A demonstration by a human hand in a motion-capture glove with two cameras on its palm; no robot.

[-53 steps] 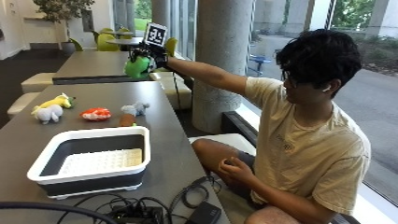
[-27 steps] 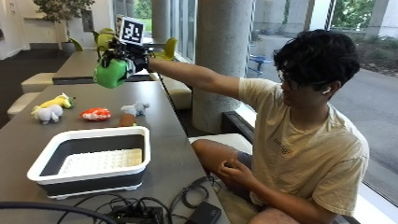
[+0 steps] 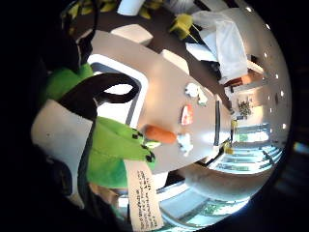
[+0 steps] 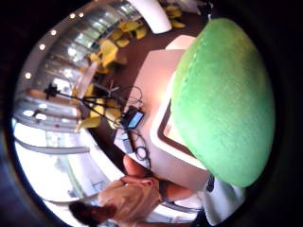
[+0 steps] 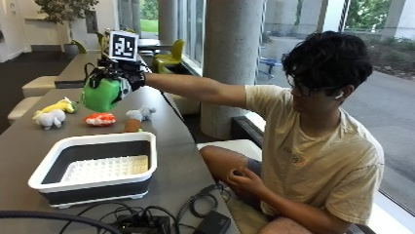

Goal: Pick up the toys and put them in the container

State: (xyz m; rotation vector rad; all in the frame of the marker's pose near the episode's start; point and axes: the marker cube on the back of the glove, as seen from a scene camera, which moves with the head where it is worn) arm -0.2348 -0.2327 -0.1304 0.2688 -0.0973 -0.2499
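My gloved right hand (image 5: 120,73) grips a green plush toy (image 5: 101,94) in the air, above the far part of the table and beyond the container (image 5: 97,168). The toy fills much of the thumb side palm view (image 4: 222,101) and shows with its white label beside the palm (image 3: 113,150). The container is a white tub with a dark wall and nothing inside; its rim shows below the toy (image 3: 137,94). On the table lie a white and yellow plush (image 5: 53,114), a red and white toy (image 5: 100,119) and a carrot toy with a small white plush (image 5: 136,120).
Black cables and a small black device (image 5: 162,219) lie at the table's near edge. A concrete column (image 5: 230,58) stands right of the table. The person's bare hand (image 5: 243,178) rests on their lap. Yellow chairs (image 5: 170,51) stand further back.
The gloved hand has carried the green toy leftward and lower, from beside the column toward the row of toys and the container.
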